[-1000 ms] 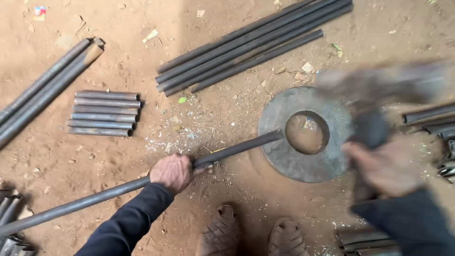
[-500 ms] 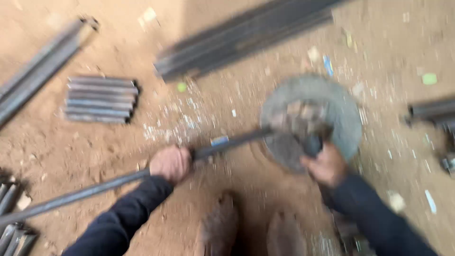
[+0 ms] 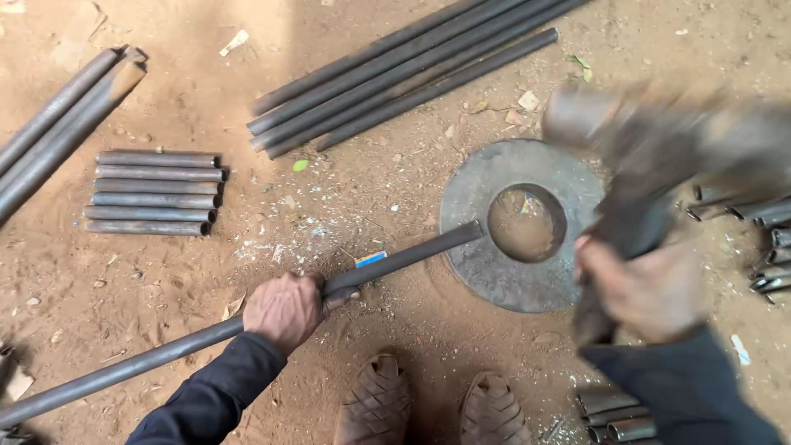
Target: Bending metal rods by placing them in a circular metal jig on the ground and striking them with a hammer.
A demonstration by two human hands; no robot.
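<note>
Item, left: six short grey steel tube offcuts [image 3: 152, 193] stacked on red dirt. Left hand [image 3: 284, 311] clenched round long dark steel pipe [image 3: 247, 323], its tip resting on flat grey steel ring plate [image 3: 470, 206]. Right hand [image 3: 651, 290] gripping blurred hammer [image 3: 638, 165], raised. Step judged: striking the pipe end; next blow needs the pipe held steady on the plate.

Bare dirt floor [image 3: 371, 189] lies open between the row of short pipes [image 3: 152, 192], the long pipe bundle [image 3: 412, 70] and the steel ring [image 3: 521, 224], though the held pipe [image 3: 247, 321] crosses below it.
</note>
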